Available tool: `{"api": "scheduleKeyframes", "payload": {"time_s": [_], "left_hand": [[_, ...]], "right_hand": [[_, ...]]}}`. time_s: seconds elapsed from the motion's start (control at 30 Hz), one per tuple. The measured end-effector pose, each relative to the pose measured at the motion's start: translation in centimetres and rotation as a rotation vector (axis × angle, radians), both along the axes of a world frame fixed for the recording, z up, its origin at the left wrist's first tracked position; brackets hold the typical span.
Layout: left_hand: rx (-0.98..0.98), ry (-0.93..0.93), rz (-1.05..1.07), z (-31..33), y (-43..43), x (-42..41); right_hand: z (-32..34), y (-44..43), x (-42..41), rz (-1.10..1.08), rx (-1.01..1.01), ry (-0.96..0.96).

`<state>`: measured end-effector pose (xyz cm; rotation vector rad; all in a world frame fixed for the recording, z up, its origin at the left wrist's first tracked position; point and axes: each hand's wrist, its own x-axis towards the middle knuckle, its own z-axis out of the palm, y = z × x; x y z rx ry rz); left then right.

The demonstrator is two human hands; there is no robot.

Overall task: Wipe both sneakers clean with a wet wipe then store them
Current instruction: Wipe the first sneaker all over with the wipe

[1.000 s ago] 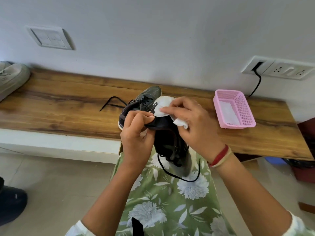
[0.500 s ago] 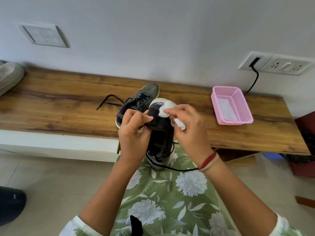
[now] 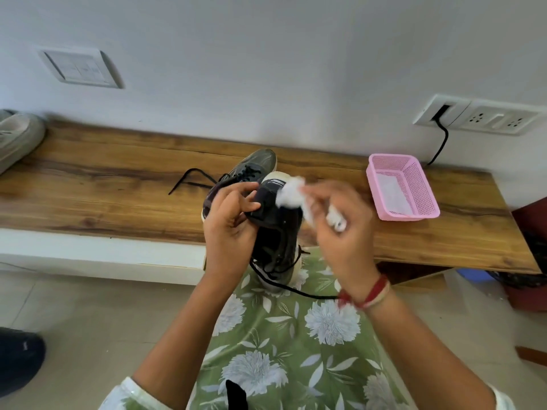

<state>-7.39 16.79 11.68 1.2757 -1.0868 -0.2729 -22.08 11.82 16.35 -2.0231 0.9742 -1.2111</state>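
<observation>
A dark sneaker (image 3: 275, 232) stands toe-down on my lap, heel up, with a loose black lace trailing to the right. My left hand (image 3: 229, 223) grips its heel collar from the left. A crumpled white wet wipe (image 3: 291, 192) is held in my right hand (image 3: 340, 229) and touches the heel's right side; that hand is blurred. The second dark sneaker (image 3: 251, 170) lies on the wooden bench (image 3: 103, 196) just behind, toe pointing to the wall, partly hidden by my left hand.
A pink plastic basket (image 3: 414, 210) with a white sheet inside sits on the bench at right. A grey shoe (image 3: 17, 137) lies at the bench's far left end. A wall socket with a black cable (image 3: 441, 143) is above the basket.
My right hand with the wipe has shifted right and slightly off the heel. The held sneaker has turned more upright, toe down onto my lap.
</observation>
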Motion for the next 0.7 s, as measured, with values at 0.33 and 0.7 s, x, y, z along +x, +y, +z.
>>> {"api": "scheduleKeyframes", "payload": {"time_s": [0.33,0.7], "left_hand": [[-0.109,-0.6,-0.097,-0.9,1.8,-1.4],[-0.049,-0.712,-0.119,-0.2,0.9,-2.7]], "right_hand": [[4.3,-6.5,-2.6,-0.167,1.061,-0.955],[1.3,-2.1,-2.3,0.145,-0.325,0.782]]}}
